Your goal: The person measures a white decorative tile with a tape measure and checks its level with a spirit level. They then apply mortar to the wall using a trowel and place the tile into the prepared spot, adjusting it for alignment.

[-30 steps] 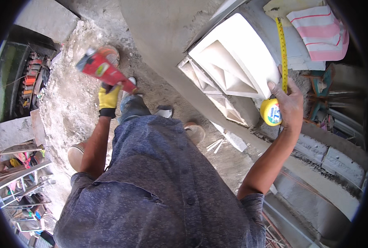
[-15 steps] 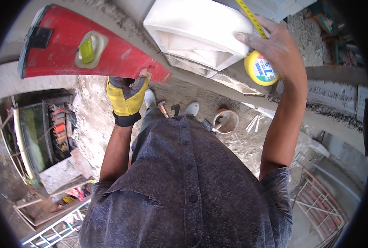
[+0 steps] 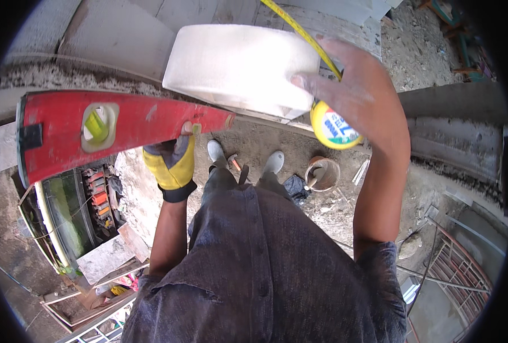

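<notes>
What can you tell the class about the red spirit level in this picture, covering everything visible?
The red spirit level is a long bar, apparently painted metal, with pale scuffs and a black patch near its left end. A yellow-green vial sits in a pale oval frame. It lies crosswise, in the grip of the gloved left hand. Its narrower-looking right end is near the white block; contact there is unclear.

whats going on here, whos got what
A person stands with both hands busy. The gloved left hand holds a red level out to the left. The bare right hand holds a yellow tape measure, its blade partly out, at the right end of a white block. A bucket sits on the ground near the boots.
</notes>
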Demonstrator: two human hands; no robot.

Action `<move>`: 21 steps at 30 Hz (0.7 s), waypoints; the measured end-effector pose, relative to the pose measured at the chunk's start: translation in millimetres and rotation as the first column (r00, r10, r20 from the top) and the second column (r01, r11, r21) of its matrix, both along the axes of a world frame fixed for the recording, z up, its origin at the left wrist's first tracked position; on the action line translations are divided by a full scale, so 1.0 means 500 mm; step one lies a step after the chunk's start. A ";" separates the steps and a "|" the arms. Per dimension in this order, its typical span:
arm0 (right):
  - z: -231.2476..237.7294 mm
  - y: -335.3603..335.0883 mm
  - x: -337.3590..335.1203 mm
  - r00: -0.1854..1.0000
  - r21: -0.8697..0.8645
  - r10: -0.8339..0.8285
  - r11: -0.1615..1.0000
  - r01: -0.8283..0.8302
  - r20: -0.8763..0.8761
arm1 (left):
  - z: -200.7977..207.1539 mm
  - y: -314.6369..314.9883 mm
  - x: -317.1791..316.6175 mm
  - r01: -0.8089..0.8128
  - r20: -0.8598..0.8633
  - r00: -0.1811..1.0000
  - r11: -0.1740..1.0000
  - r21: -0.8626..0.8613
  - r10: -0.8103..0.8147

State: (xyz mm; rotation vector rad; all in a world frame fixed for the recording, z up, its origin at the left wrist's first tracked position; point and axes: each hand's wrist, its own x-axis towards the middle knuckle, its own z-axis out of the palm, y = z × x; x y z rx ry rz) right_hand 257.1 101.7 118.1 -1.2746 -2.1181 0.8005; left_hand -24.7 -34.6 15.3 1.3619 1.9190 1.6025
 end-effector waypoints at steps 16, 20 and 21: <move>0.001 0.002 -0.003 0.991 -0.097 0.015 0.995 -0.028 -0.130 | 0.009 0.023 0.038 -0.181 -0.131 0.976 0.982 -0.055 0.173; -0.010 0.004 0.001 0.988 -0.053 0.047 0.997 -0.055 -0.144 | -0.002 0.030 0.039 -0.208 -0.146 0.967 0.978 0.030 0.211; -0.014 0.003 0.002 0.988 -0.033 0.048 0.998 -0.054 -0.144 | -0.001 0.031 0.038 -0.209 -0.147 0.966 0.978 0.028 0.211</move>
